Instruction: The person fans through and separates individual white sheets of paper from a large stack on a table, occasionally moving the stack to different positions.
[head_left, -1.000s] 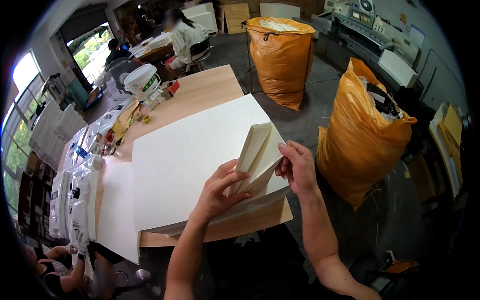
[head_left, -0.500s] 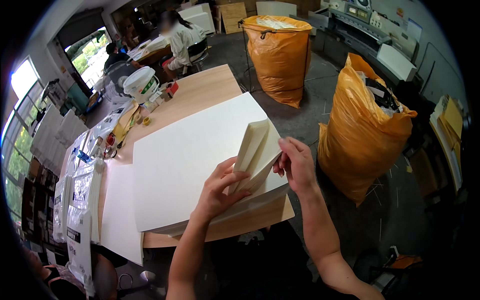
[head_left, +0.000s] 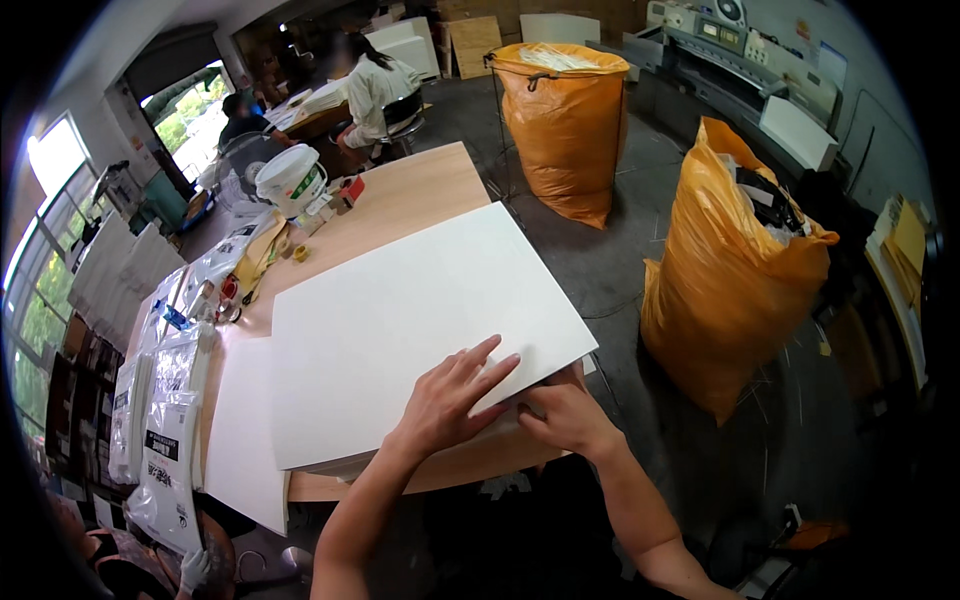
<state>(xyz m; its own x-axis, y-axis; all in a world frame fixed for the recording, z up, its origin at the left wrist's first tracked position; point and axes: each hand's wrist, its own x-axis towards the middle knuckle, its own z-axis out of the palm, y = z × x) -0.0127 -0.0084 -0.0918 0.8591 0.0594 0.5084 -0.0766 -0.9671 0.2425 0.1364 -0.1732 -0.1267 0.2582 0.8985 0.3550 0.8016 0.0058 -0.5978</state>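
A large white board (head_left: 400, 320) lies on top of a stack at the near side of the wooden table. My left hand (head_left: 445, 400) is open over the board's near edge, fingers spread, thumb beside the rim. At the near right corner, my right hand (head_left: 570, 410) is low against the edge of the stack. Its fingers are curled and partly hidden behind the board, so what they hold, if anything, does not show. A small white bit (head_left: 588, 366) shows just past that hand. The folded cream sheets are not in view.
Two orange sacks (head_left: 735, 290) stand on the floor to the right. On the table (head_left: 420, 180) are a white bucket (head_left: 290, 180), tape rolls and plastic-wrapped packs (head_left: 175, 360) at left. Another white board (head_left: 240, 430) lies lower left. A gloved hand (head_left: 195, 568) shows there; two people sit farther back.
The folded cream sheets have gone from my hands. My right hand has moved down to the stack's edge, and my left hand has opened over the board.
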